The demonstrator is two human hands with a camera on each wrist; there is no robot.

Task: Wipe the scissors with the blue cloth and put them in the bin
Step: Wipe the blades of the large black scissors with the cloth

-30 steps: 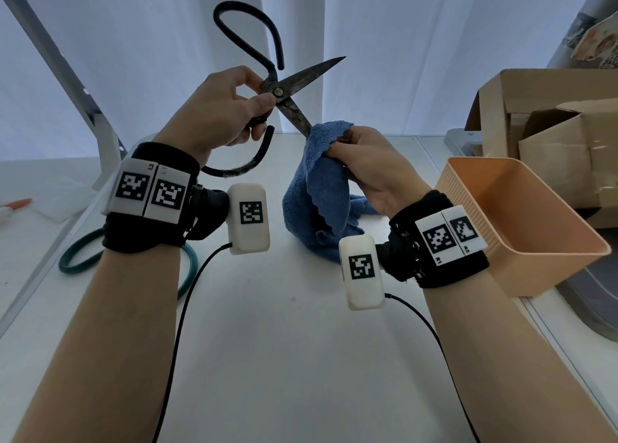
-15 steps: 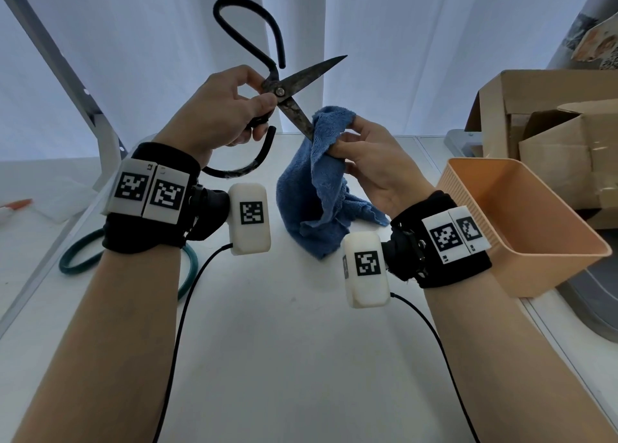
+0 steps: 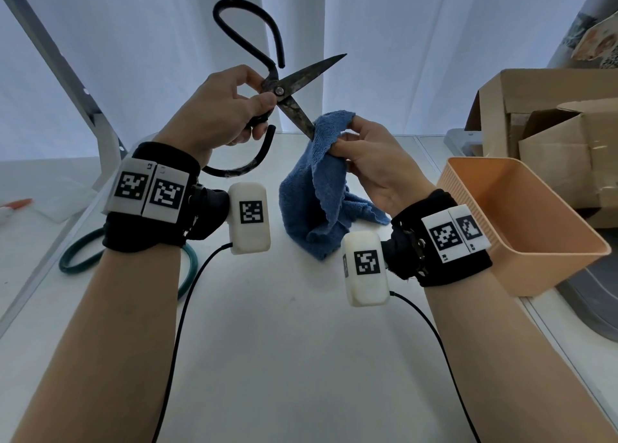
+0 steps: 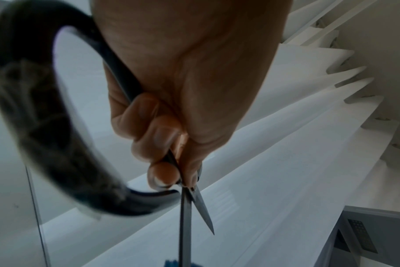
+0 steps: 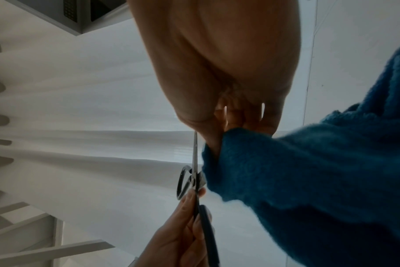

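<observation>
Old dark scissors [image 3: 284,91] with big black loop handles are held up above the table, blades spread apart. My left hand [image 3: 230,108] grips them at the pivot, thumb and fingers curled round the shanks [image 4: 171,162]. The lower blade [image 3: 297,116] points down into the blue cloth [image 3: 321,188], whose top fold my right hand [image 3: 361,148] pinches around the blade tip. The rest of the cloth hangs down to the table. In the right wrist view the cloth [image 5: 308,180] covers the blade's end [image 5: 195,153]. The orange bin [image 3: 521,222] stands empty at the right.
A green ring-shaped cord [image 3: 127,262] lies on the white table [image 3: 301,359] under my left wrist. Open cardboard boxes [image 3: 551,135] stand behind the bin. A white frame post [image 3: 67,75] rises at the back left. A grey object [image 3: 595,302] lies at the right edge.
My right hand has slid the cloth up along the lower blade and then back toward its tip, while the left hand holds the scissors nearly still.
</observation>
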